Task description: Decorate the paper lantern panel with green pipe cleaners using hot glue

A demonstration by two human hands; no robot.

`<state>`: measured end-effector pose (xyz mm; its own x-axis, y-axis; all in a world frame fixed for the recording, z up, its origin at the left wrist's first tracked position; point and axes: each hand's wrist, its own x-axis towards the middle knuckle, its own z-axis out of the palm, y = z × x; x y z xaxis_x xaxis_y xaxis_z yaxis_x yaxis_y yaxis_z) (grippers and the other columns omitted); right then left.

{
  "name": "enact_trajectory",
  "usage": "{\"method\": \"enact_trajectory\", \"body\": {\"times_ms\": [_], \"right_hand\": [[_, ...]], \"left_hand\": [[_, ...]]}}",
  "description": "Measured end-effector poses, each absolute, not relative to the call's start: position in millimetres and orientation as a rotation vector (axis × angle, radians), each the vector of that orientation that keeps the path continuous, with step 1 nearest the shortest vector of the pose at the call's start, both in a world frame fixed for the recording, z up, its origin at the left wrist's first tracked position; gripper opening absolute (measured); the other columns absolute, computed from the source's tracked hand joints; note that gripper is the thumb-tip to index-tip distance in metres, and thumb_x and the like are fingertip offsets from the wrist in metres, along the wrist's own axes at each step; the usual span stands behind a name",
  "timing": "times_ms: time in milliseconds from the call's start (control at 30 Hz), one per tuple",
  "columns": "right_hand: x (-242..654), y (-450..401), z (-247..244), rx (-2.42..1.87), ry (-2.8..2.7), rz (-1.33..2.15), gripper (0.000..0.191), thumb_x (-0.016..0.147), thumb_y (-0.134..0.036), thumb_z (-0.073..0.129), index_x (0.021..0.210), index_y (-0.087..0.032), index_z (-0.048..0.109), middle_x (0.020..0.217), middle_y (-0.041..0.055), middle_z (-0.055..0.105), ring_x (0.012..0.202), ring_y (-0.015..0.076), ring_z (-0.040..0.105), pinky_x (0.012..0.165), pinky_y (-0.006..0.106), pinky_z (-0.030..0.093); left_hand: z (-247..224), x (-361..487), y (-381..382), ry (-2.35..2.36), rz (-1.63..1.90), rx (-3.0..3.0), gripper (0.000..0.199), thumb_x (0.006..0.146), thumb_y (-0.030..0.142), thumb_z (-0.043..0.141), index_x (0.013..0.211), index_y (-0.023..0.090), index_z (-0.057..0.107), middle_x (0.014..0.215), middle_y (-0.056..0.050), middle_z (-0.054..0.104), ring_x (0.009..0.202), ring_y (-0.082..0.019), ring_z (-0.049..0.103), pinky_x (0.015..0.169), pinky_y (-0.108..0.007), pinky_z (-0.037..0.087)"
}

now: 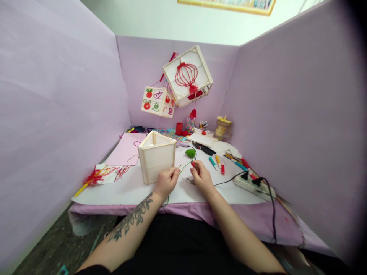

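Note:
My left hand [167, 181] is closed in a pinch on green yarn [185, 167], with a short end standing up past the fingertips. The yarn spans the gap to my right hand [201, 176], which pinches it too. Something small and red shows at the right fingertips; I cannot tell what it is. Just beyond lies a green ball of yarn [190, 153]. A white three-sided box frame [158, 160] stands upright beside and behind my left hand. Partly hidden by my right hand is a grey metal tool [189, 181].
Two decorated lanterns [187, 76] hang at the back. Black-handled pliers [205, 148], markers [212, 163] and a lidded cup [222, 128] lie or stand to the right. A power strip [252, 185] trails black cords. Red yarn strands [96, 176] lie left. Lilac panels [286, 107] enclose the table.

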<state>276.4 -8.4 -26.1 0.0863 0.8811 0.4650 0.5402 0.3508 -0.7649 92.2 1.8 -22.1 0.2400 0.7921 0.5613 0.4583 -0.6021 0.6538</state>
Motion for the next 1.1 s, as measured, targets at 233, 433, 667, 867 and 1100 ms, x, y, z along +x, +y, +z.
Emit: {"method": "enact_trajectory", "body": {"times_ms": [233, 433, 667, 867, 1100], "right_hand": [[273.6, -13.5, -21.2, -1.362, -1.688, 0.395, 0.034, 0.088, -0.049, 0.047, 0.069, -0.021, 0.052, 0.058, -0.0032, 0.05, 0.057, 0.0141, 0.047, 0.058, 0.026, 0.033], [272.6, -10.3, -24.0, -1.322, -1.696, 0.463, 0.038, 0.088, -0.049, 0.043, 0.062, -0.022, 0.042, 0.054, -0.0043, 0.044, 0.054, 0.0128, 0.043, 0.056, 0.025, 0.031], [272.0, -7.9, -26.4, -1.328, -1.675, 0.517, 0.04, 0.088, -0.045, 0.041, 0.056, -0.022, 0.034, 0.051, -0.0047, 0.034, 0.053, 0.0125, 0.039, 0.054, 0.026, 0.028], [270.8, -9.4, -24.8, -1.314, -1.678, 0.53, 0.038, 0.088, -0.043, 0.039, 0.057, -0.022, 0.035, 0.051, -0.0042, 0.037, 0.053, 0.0127, 0.04, 0.054, 0.026, 0.029], [270.8, -10.3, -25.6, -1.308, -1.679, 0.485, 0.034, 0.088, -0.04, 0.039, 0.059, -0.022, 0.037, 0.051, -0.0044, 0.039, 0.052, 0.0128, 0.041, 0.054, 0.026, 0.029]], "left_hand": [[-21.0, 92.9, 1.7, 1.131, 1.18, 2.219, 0.031, 0.095, 0.035, 0.042, 0.09, 0.019, 0.068, 0.084, -0.005, 0.072, 0.079, -0.017, 0.066, 0.073, -0.026, 0.046], [-22.0, 94.1, 2.3, 1.094, 1.149, 2.255, 0.031, 0.096, 0.035, 0.042, 0.09, 0.018, 0.068, 0.085, -0.006, 0.072, 0.079, -0.017, 0.066, 0.074, -0.026, 0.046], [-21.2, 95.1, 0.0, 1.096, 1.117, 2.278, 0.032, 0.097, 0.036, 0.041, 0.09, 0.018, 0.067, 0.084, -0.006, 0.071, 0.079, -0.017, 0.066, 0.073, -0.027, 0.046], [-23.0, 95.1, 0.7, 1.088, 1.126, 2.3, 0.031, 0.097, 0.035, 0.041, 0.091, 0.018, 0.066, 0.083, -0.006, 0.071, 0.08, -0.017, 0.066, 0.073, -0.026, 0.046], [-22.1, 95.7, 0.0, 1.09, 1.14, 2.307, 0.03, 0.097, 0.034, 0.041, 0.09, 0.018, 0.066, 0.082, -0.005, 0.071, 0.077, -0.017, 0.066, 0.071, -0.026, 0.045]]}}
